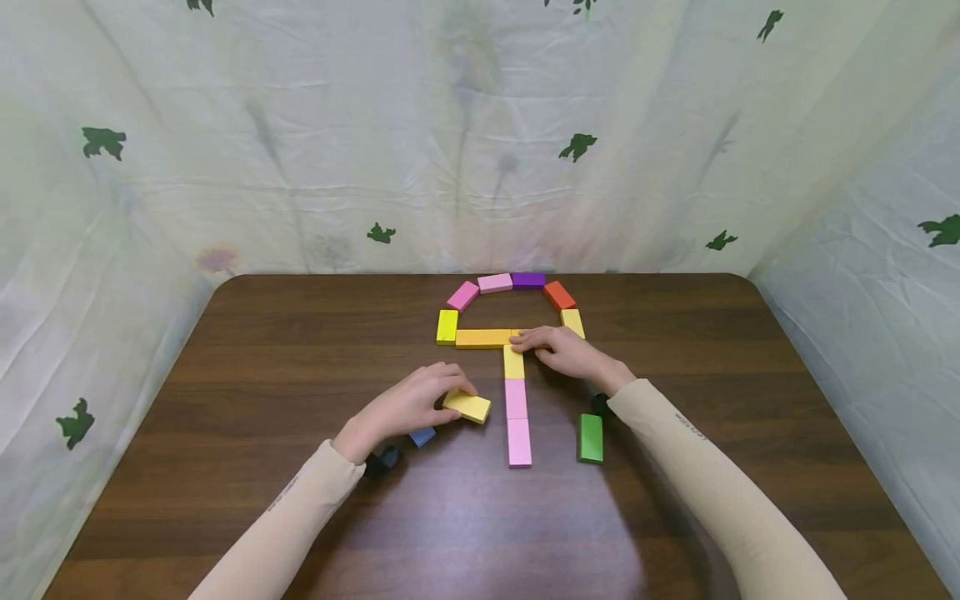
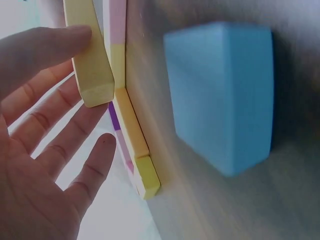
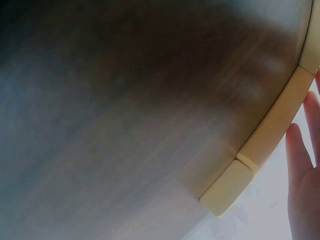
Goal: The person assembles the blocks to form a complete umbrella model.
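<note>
My left hand (image 1: 415, 398) pinches a pale yellow wooden block (image 1: 471, 408) between thumb and fingers, just left of a column of blocks. In the left wrist view the thumb lies across that block (image 2: 91, 65). The column has a yellow block (image 1: 513, 363) at its top and two pink blocks (image 1: 516, 400) below. Over the column runs a row of orange blocks (image 1: 483, 338). My right hand (image 1: 570, 352) reaches to the right part of this row; its extended fingers touch an orange block (image 3: 275, 117) in the right wrist view.
Above the row curves an arch of yellow (image 1: 447, 327), pink (image 1: 463, 295), purple (image 1: 528, 281), red (image 1: 559, 295) and pale yellow (image 1: 572, 321) blocks. A blue block (image 1: 422, 436) lies beneath the left hand, a green block (image 1: 591, 437) near the right forearm. Cloth hangs behind the brown table (image 1: 300, 333).
</note>
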`<act>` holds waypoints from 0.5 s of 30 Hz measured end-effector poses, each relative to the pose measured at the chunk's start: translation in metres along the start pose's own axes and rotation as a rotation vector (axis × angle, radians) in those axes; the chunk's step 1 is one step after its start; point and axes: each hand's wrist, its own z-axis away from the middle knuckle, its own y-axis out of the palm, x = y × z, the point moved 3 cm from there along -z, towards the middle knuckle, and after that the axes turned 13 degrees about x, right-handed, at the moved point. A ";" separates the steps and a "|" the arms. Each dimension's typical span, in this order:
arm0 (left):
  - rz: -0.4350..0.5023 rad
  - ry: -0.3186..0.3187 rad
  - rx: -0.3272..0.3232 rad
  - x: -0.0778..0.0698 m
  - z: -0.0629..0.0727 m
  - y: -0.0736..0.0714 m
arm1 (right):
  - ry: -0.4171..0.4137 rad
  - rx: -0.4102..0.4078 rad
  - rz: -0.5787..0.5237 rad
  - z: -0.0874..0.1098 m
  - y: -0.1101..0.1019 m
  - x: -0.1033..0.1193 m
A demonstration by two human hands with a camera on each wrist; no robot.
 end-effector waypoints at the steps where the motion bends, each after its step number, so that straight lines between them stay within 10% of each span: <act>1: -0.002 0.005 -0.002 -0.002 0.001 0.001 | -0.003 0.002 0.001 0.000 -0.001 0.001; 15: -0.018 0.049 0.008 -0.032 0.011 0.020 | -0.036 0.037 0.043 0.000 -0.008 0.004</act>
